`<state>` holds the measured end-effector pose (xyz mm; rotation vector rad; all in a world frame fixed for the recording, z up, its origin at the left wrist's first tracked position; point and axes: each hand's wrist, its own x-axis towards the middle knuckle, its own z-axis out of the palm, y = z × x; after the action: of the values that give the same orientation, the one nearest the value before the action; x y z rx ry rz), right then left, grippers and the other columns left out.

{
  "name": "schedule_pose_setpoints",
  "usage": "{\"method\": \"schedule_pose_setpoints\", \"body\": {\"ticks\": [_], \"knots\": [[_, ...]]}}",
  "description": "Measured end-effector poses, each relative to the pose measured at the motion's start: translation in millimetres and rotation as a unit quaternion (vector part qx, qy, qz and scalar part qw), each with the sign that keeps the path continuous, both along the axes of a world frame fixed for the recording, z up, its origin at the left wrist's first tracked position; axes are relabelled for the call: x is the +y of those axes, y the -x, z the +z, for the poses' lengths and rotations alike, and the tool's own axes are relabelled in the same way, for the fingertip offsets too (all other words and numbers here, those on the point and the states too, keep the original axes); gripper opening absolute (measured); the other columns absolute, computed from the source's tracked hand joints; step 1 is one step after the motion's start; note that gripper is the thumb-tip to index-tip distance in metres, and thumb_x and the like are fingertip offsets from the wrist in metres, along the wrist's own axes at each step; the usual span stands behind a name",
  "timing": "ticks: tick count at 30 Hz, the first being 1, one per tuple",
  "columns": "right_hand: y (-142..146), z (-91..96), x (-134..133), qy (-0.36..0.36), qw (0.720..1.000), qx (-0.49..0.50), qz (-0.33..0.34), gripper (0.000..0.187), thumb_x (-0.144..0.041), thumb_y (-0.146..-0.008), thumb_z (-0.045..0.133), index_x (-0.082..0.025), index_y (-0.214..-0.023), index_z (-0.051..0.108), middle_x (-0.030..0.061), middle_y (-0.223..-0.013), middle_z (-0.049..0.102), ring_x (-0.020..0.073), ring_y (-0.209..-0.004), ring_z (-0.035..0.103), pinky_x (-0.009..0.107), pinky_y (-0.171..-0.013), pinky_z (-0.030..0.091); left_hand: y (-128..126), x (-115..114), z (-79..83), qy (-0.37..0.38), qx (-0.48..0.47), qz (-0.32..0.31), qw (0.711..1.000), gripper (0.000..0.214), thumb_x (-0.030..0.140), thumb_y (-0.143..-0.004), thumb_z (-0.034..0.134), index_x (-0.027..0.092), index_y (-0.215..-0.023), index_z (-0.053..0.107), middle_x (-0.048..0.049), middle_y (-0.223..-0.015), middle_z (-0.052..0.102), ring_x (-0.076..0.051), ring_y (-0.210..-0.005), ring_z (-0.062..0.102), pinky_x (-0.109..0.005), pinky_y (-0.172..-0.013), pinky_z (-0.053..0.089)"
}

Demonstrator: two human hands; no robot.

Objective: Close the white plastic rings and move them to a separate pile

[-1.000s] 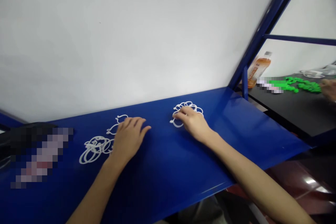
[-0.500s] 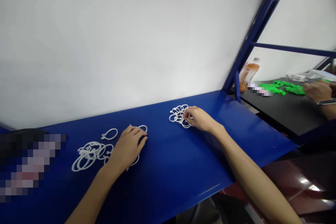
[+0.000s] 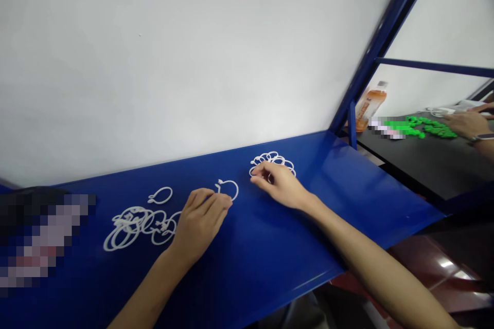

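My left hand (image 3: 203, 218) lies flat on the blue shelf (image 3: 270, 247), fingers stretched out. Its fingertips touch a single white plastic ring (image 3: 228, 188) that lies just ahead of them. Behind the wrist sits a tangled pile of white rings (image 3: 133, 225), and one loose ring (image 3: 160, 195) lies above that pile. My right hand (image 3: 280, 184) rests on a second cluster of white rings (image 3: 272, 158) near the wall. Its fingers are bent and pinched on a ring at the cluster's left edge.
A white wall (image 3: 173, 61) backs the shelf, and a slanted blue post (image 3: 370, 56) rises at its right end. Beyond it, a black table (image 3: 417, 164) holds an orange drink bottle (image 3: 367, 105) and green pieces (image 3: 424, 127). Another person's hand (image 3: 466, 124) works there.
My left hand has slid right and forward, pushing one white ring away from the left pile toward the right cluster. My right hand has shifted slightly left on its cluster.
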<state>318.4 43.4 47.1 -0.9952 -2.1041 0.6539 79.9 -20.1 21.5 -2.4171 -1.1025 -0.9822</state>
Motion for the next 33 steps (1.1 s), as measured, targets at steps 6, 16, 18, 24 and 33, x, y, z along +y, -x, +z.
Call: {"method": "schedule_pose_setpoints", "body": {"ticks": [6, 16, 18, 24, 33], "knots": [[35, -23.2, -23, 0.101, 0.990, 0.091, 0.030, 0.016, -0.031, -0.098, 0.056, -0.018, -0.093, 0.063, -0.0017, -0.071, 0.065, 0.0110, -0.061, 0.058, 0.022, -0.060, 0.043, -15, -6, -1.5, -0.041, 0.020, -0.064, 0.997, 0.014, 0.009, -0.092, 0.059, 0.021, -0.095, 0.066, 0.0004, -0.089, 0.074, -0.018, -0.088, 0.061, -0.035, -0.090, 0.047], [31, -26.9, -23, 0.085, 0.990, 0.041, 0.106, 0.021, -0.035, -0.098, 0.058, -0.017, -0.093, 0.069, -0.0047, -0.061, 0.057, 0.0086, -0.054, 0.049, 0.021, -0.055, 0.040, -6, 0, -4.2, 0.265, -0.264, 0.041, 0.927, 0.022, 0.046, -0.091, 0.062, 0.028, -0.091, 0.074, 0.0008, -0.087, 0.072, -0.017, -0.080, 0.066, -0.030, -0.076, 0.053], [33, -26.8, -26, 0.067, 0.990, 0.033, 0.116, 0.023, -0.034, -0.100, 0.056, -0.017, -0.093, 0.070, -0.0028, -0.066, 0.060, 0.0094, -0.058, 0.053, 0.022, -0.059, 0.043, -5, 2, -4.9, 0.305, -0.283, 0.046, 0.908, 0.027, 0.050, -0.089, 0.062, 0.028, -0.083, 0.074, 0.0013, -0.081, 0.072, -0.017, -0.077, 0.066, -0.030, -0.074, 0.052], [38, -23.2, -38, -0.068, 0.994, 0.006, 0.086, 0.038, -0.044, -0.097, 0.059, -0.020, -0.126, 0.060, 0.0109, -0.116, 0.063, 0.0189, -0.094, 0.063, 0.033, -0.080, 0.054, -3, 5, -4.7, 0.339, -0.325, 0.116, 0.875, 0.035, 0.058, -0.085, 0.061, 0.025, -0.080, 0.072, 0.0008, -0.077, 0.072, -0.018, -0.073, 0.066, -0.031, -0.072, 0.049], [37, -29.1, -29, -0.047, 0.995, 0.077, 0.042, 0.013, -0.028, -0.100, 0.054, -0.020, -0.104, 0.064, 0.0051, -0.095, 0.072, 0.0152, -0.081, 0.067, 0.028, -0.074, 0.053, -3, 3, -0.7, 0.398, -0.370, 0.044, 0.838, 0.036, 0.056, -0.085, 0.064, 0.021, -0.093, 0.070, -0.0013, -0.079, 0.071, -0.017, -0.072, 0.067, -0.029, -0.069, 0.054]]}}
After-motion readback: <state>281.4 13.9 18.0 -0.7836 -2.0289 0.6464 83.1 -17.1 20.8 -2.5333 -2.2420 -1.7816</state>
